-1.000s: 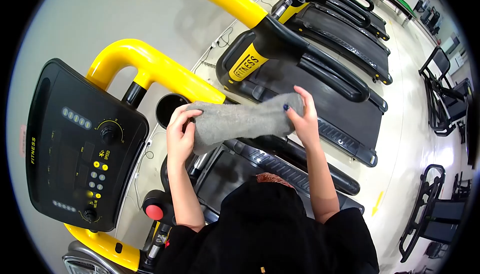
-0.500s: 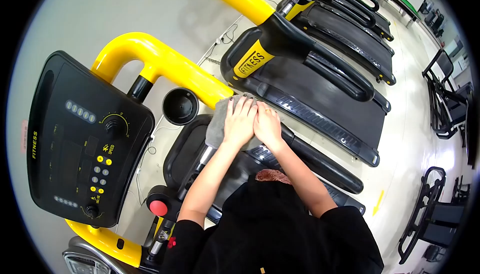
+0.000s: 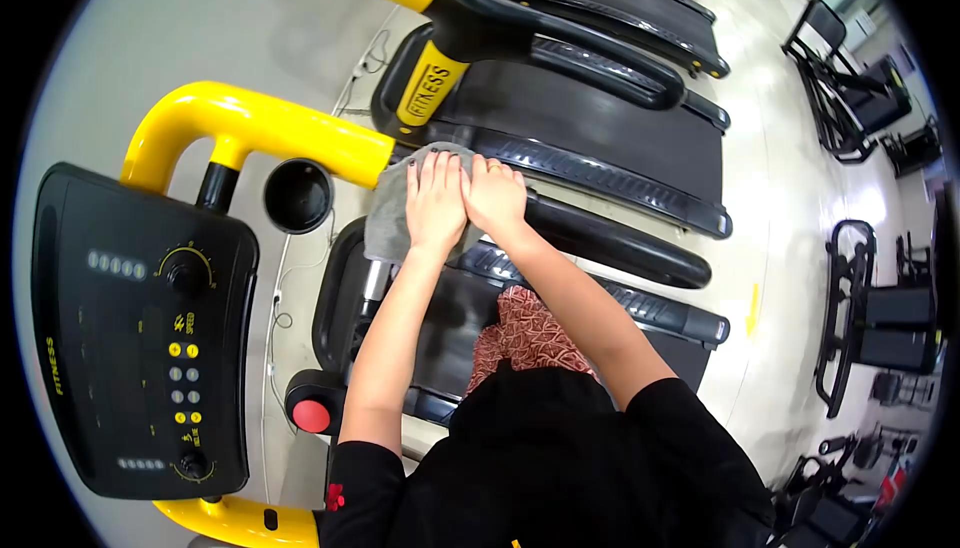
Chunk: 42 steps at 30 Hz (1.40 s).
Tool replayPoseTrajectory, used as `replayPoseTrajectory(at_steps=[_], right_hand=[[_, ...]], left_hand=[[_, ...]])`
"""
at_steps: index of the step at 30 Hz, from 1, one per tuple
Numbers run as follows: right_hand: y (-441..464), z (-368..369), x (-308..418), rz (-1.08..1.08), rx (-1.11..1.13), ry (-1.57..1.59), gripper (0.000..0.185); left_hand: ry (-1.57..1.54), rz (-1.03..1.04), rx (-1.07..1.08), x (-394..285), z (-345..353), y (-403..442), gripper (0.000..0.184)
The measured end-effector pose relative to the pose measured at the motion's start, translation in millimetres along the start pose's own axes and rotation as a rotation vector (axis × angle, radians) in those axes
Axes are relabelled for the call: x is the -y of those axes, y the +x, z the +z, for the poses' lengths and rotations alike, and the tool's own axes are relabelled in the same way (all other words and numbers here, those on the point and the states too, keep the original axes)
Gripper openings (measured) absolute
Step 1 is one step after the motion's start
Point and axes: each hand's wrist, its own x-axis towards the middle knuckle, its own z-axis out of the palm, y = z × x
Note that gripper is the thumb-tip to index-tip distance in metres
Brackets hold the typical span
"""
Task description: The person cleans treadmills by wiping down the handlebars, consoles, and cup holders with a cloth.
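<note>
A grey cloth (image 3: 388, 220) is draped over a treadmill's side handrail, where the yellow tube (image 3: 300, 135) meets the black grip (image 3: 620, 238). My left hand (image 3: 437, 200) lies flat on the cloth, its fingers stretched out and pointing away from me. Beside it, touching it, my right hand (image 3: 495, 193) rests on the cloth's right part with its fingers extended over the rail. A ring shows on one right finger. The rail under the cloth is hidden.
The treadmill's console (image 3: 145, 338) stands on the left, with a black cup holder (image 3: 298, 196) and a red button (image 3: 311, 416) near it. A second treadmill (image 3: 590, 128) runs alongside beyond the rail. White cables (image 3: 272, 348) lie on the floor; gym machines (image 3: 850, 318) stand at right.
The view has shifted, so most of the scene sits further left and higher. Both hands and the cloth stay on the rail, with the hands slightly further from the yellow tube's end.
</note>
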Motion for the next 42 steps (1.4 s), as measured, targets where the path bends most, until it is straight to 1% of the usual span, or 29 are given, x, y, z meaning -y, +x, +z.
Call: replayPoseTrajectory(at_steps=[2, 4, 5, 8, 10, 12, 14, 16, 18, 20, 22, 23, 25, 26, 27, 28, 29, 30, 31, 32, 34, 35, 37, 38, 39, 40, 41, 42], right_hand=[[-7.3, -5.2, -11.8, 0.004, 0.007, -0.003, 0.045], [-16.6, -14.3, -26.9, 0.027, 0.081, -0.045, 0.046], [-23.2, -17.5, -35.9, 0.040, 0.081, -0.049, 0.046], [-38.4, -30.6, -67.4, 0.022, 0.114, -0.075, 0.046], [-52.0, -41.7, -93.4, -0.049, 0.156, -0.083, 0.045], [-66.7, -55.3, -120.2, -0.038, 0.182, -0.096, 0.043], [-80.3, -68.4, -153.4, -0.102, 0.105, -0.084, 0.039], [-95.0, -83.3, -191.0, -0.095, 0.118, -0.090, 0.038], [-111.6, -104.8, -230.2, -0.093, 0.088, -0.039, 0.035], [-124.8, -127.1, -269.3, -0.019, 0.246, -0.013, 0.030], [-142.8, -134.5, -306.1, -0.025, 0.173, -0.033, 0.029], [-148.4, -140.5, -321.9, -0.031, 0.176, -0.034, 0.029], [-161.8, -149.6, -348.2, -0.002, 0.178, 0.092, 0.033], [-168.7, -151.7, -358.9, -0.009, 0.185, 0.095, 0.033], [-174.0, -151.5, -368.6, 0.043, 0.203, 0.187, 0.036], [-177.7, -150.9, -377.7, 0.093, 0.220, 0.280, 0.039], [-181.0, -151.9, -386.2, 0.082, 0.222, 0.284, 0.039], [-184.4, -152.2, -392.9, 0.090, 0.255, 0.347, 0.042], [-188.2, -152.5, -398.8, 0.107, 0.281, 0.405, 0.045], [-189.2, -152.5, -403.6, 0.096, 0.283, 0.409, 0.045], [-187.6, -149.9, -408.8, -0.062, 0.240, 0.282, 0.047], [-184.1, -152.7, -404.6, -0.073, 0.242, 0.287, 0.047], [-176.0, -157.2, -393.3, -0.023, 0.313, 0.276, 0.047], [-173.5, -156.4, -387.5, -0.039, 0.320, 0.283, 0.047], [-170.5, -155.5, -381.7, 0.015, 0.321, 0.311, 0.047], [-167.1, -153.4, -376.5, 0.069, 0.322, 0.337, 0.048], [-162.5, -150.6, -366.7, 0.054, 0.253, 0.252, 0.043], [-154.9, -146.6, -358.0, 0.043, 0.264, 0.254, 0.043]], left_hand=[[-0.019, 0.003, -0.001, -12.0, 8.2, -5.3, 0.037], [-0.037, 0.015, 0.015, -27.1, 17.8, -11.4, 0.037], [-0.045, 0.011, 0.030, -36.4, 20.3, -15.4, 0.037], [-0.077, 0.012, 0.061, -71.8, 26.9, -25.8, 0.037], [-0.081, 0.040, 0.062, -99.3, 30.8, -32.4, 0.036], [-0.099, 0.050, 0.056, -129.8, 38.8, -39.7, 0.036], [-0.113, 0.066, 0.021, -166.0, 46.3, -42.2, 0.034], [-0.059, 0.095, 0.053, -205.8, 53.5, -43.9, 0.033], [-0.085, 0.123, 0.072, -249.3, 62.0, -46.0, 0.033], [-0.119, 0.146, 0.105, -291.9, 75.9, -50.9, 0.034], [-0.148, 0.160, 0.157, -331.6, 84.9, -53.9, 0.034], [-0.189, 0.149, 0.168, -349.4, 86.9, -55.4, 0.034], [-0.216, 0.150, 0.157, -377.0, 93.2, -59.2, 0.034], [-0.241, 0.160, 0.142, -387.3, 97.2, -61.6, 0.034], [-0.263, 0.177, 0.179, -395.8, 97.6, -62.9, 0.044], [-0.255, 0.170, 0.174, -403.6, 96.7, -66.0, 0.044], [-0.226, 0.212, 0.221, -411.7, 89.4, -69.3, 0.051], [-0.193, 0.242, 0.269, -416.7, 84.7, -74.7, 0.059], [-0.228, 0.234, 0.290, -418.1, 88.0, -79.6, 0.072], [-0.220, 0.225, 0.285, -416.7, 90.2, -81.9, 0.072], [-0.269, 0.276, 0.266, -409.7, 93.3, -83.5, 0.073], [-0.243, 0.295, 0.242, -405.1, 92.4, -83.2, 0.074], [-0.264, 0.266, 0.244, -396.7, 90.8, -81.8, 0.073], [-0.295, 0.248, 0.247, -392.4, 88.2, -79.9, 0.073], [-0.329, 0.212, 0.253, -387.9, 85.9, -77.1, 0.069], [-0.321, 0.195, 0.246, -383.1, 84.0, -73.6, 0.069], [-0.346, 0.171, 0.238, -377.7, 79.7, -69.7, 0.066], [-0.373, 0.148, 0.233, -370.2, 75.3, -67.5, 0.064]])
